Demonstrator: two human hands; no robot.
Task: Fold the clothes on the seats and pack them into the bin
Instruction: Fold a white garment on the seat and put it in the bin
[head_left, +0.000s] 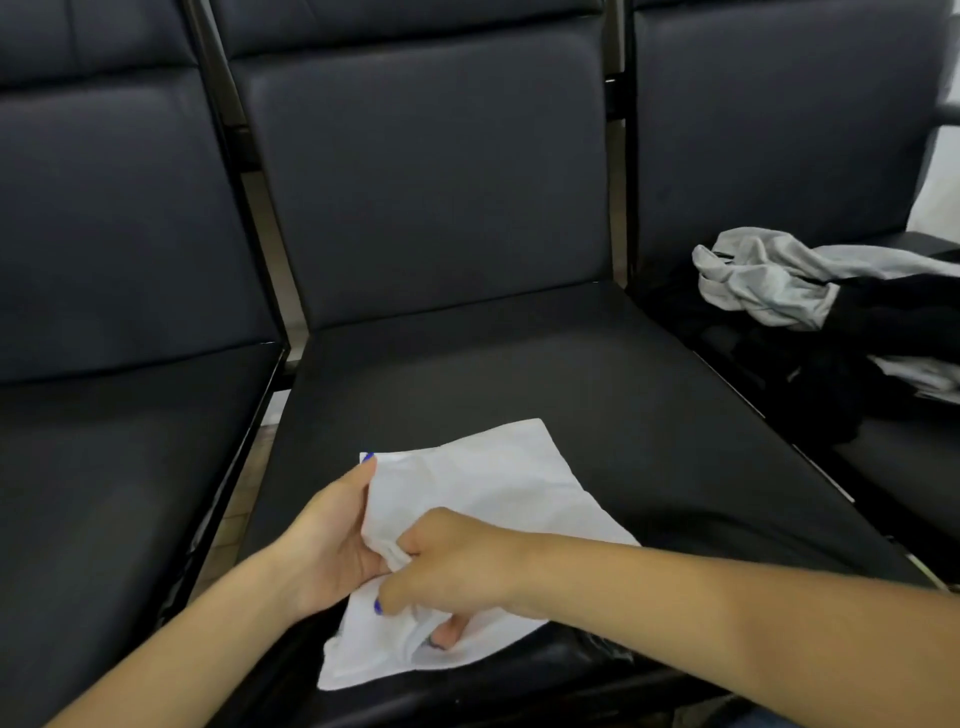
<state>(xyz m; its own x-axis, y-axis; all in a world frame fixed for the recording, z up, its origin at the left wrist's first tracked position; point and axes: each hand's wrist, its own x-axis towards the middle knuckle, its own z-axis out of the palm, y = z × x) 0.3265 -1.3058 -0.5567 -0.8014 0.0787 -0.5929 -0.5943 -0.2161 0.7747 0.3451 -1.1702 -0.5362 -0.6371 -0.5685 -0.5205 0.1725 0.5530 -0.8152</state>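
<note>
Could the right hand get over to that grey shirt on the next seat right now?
Probably, but not freely: the right hand grips the white cloth. Nothing stands between it and the grey shirt.

Row of dark padded seats (441, 171), metal frames (260, 208), tiled floor (267, 415)

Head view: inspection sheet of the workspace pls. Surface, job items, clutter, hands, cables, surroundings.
Surface: middle seat, dark padded cushion, one of three seats in a row.
Job's things: white garment lies on the middle seat near its front edge, partly folded; pile of grey and black clothes lies unfolded on the right seat. Bin: not in view.
Clutter: nothing seen.
Hands: left hand holds the white garment's left edge; right hand grips a bunched part of it, fingers tucked into the fabric.
Cables: nothing seen.
Surroundings: left seat bare; dark frame bars between the backrests; light floor shows through the gap.
</note>
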